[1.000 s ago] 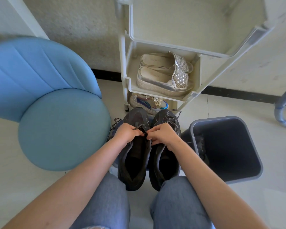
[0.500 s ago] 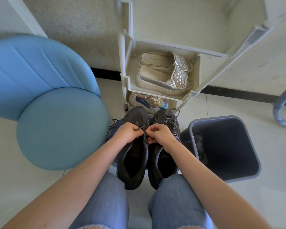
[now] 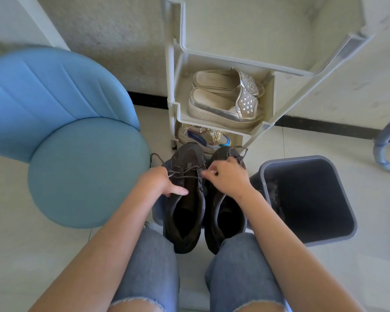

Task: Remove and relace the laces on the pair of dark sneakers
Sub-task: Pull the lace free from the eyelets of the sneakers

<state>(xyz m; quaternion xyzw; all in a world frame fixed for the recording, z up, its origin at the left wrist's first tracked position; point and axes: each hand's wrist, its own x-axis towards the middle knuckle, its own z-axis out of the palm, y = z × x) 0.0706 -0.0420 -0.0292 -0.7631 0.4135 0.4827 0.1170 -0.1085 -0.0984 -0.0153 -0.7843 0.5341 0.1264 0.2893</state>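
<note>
Pinching the speckled grey cord lace (image 3: 186, 170) where it crosses the upper eyelets, the right hand (image 3: 229, 180) has its fingers curled in tight. Its thumb and forefinger appear closed on the cord at the inner edge of the dark grey fabric left sneaker (image 3: 185, 206). That shoe stands toe-away between the person's knees, close enough to work on without leaning.

The left hand (image 3: 156, 183) grips the same shoe's outer wall. Its fingers are wrapped out of sight round the side and its thumb lies straight across the collar, probably to brace the shoe against the pull of the lace. A slack loop of cord trails out past this hand's knuckles.

The matching dark right sneaker (image 3: 225, 212) stands touching its partner, and its own lace looks threaded (the ends are a tangle near the toe, too small to read).

Farther out are:
- a round-seated blue upholstered chair (image 3: 88, 172) to the left
- a grey plastic bin (image 3: 338, 185) just beside the right forearm
- a cream plastic shoe rack (image 3: 174, 86) ahead, holding silver platform slip-ons (image 3: 221, 104)
</note>
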